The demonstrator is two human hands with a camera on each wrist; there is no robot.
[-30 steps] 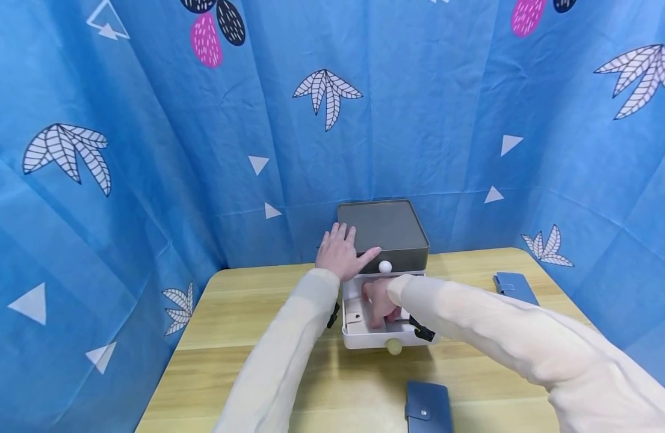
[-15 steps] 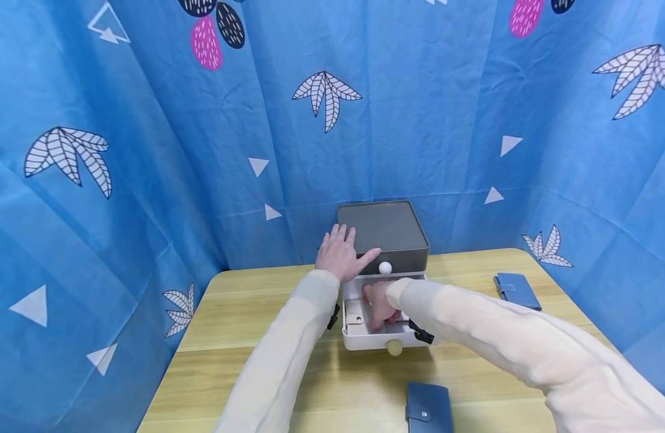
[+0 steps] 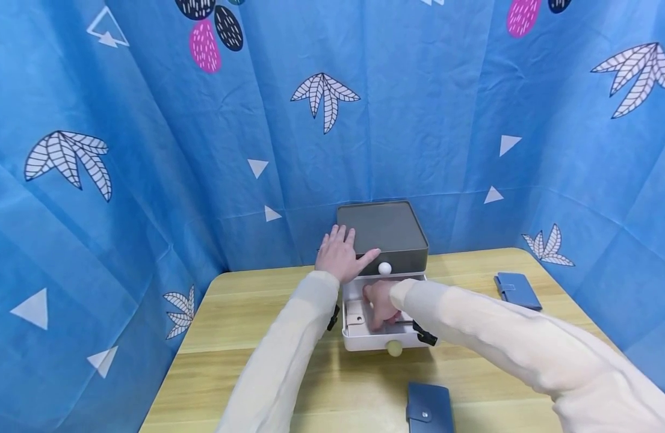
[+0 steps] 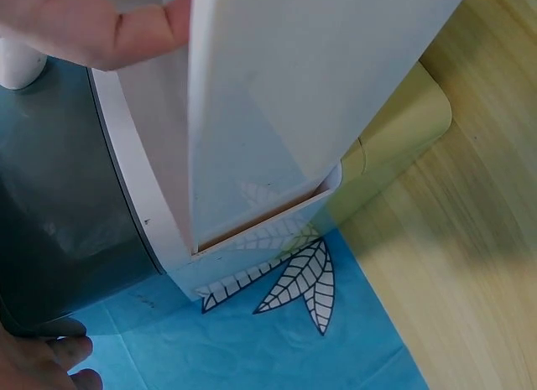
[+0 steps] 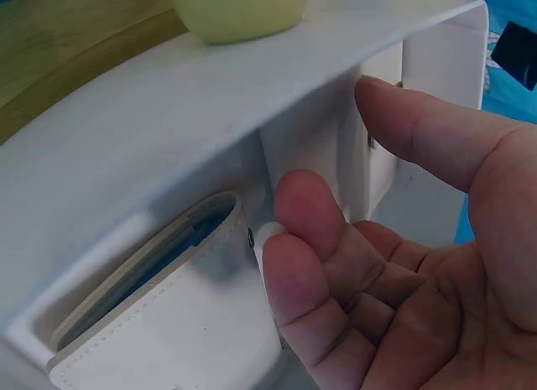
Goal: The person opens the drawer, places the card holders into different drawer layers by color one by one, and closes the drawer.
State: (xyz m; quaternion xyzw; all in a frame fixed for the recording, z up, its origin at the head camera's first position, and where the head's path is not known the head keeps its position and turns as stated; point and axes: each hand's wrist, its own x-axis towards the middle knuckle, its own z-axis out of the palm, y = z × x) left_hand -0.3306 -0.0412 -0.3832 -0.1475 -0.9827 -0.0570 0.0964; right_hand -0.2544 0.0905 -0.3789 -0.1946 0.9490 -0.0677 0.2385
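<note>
My left hand [image 3: 340,258] lies with spread fingers on the left front of a dark grey drawer box [image 3: 383,222]. Below, its white drawer [image 3: 364,343] is pulled out. Inside it is my right hand [image 5: 403,281], fingers bent. In the right wrist view, its thumb touches the edge of a white wallet [image 5: 384,163] with a snap at the drawer's left. Its fingertips are by a second white wallet [image 5: 185,323], blue inside. The frames do not show whether the fingers grip either one. A white panel [image 4: 277,96] fills much of the left wrist view, a fingertip at its edge.
A dark blue wallet [image 3: 429,409] with a snap lies near the table's front. Another blue wallet [image 3: 519,290] is at the right edge of the wooden table [image 3: 245,319]. A yellowish knob [image 3: 394,347] sticks out from the drawer front. Blue patterned curtain [image 3: 429,120] surrounds the back and sides.
Both hands stay nearly where they were. The right hand and wrist shift only very slightly within the drawer. The drawer and blue wallets stay put.
</note>
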